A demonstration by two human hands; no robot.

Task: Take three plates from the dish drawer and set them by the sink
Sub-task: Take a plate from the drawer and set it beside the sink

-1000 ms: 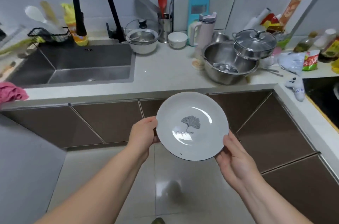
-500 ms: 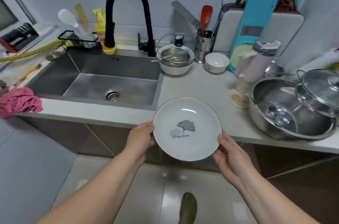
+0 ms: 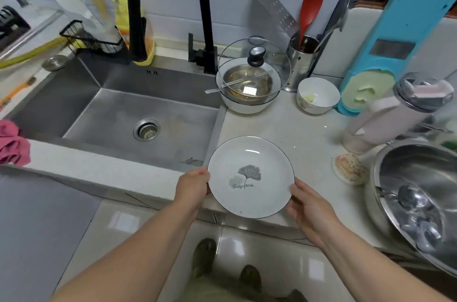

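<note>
A white plate [image 3: 251,177] with a thin dark rim and a grey leaf print is held level over the counter's front edge, just right of the steel sink [image 3: 118,114]. My left hand [image 3: 191,186] grips its left rim. My right hand [image 3: 308,205] holds its lower right rim. Whether more plates lie stacked under it is hidden. The dish drawer is out of view.
A black tap [image 3: 170,0] arches over the sink. Behind the plate stand a lidded white bowl [image 3: 248,89], a small bowl [image 3: 317,95] and a utensil holder [image 3: 301,62]. A large steel bowl [image 3: 418,200] and a pink bottle [image 3: 385,116] crowd the right. A pink cloth [image 3: 12,143] lies left.
I have stepped closer to the counter and the plate has travelled up and forward, from in front of the cabinet doors to above the counter beside the sink. Both hands kept their hold.
</note>
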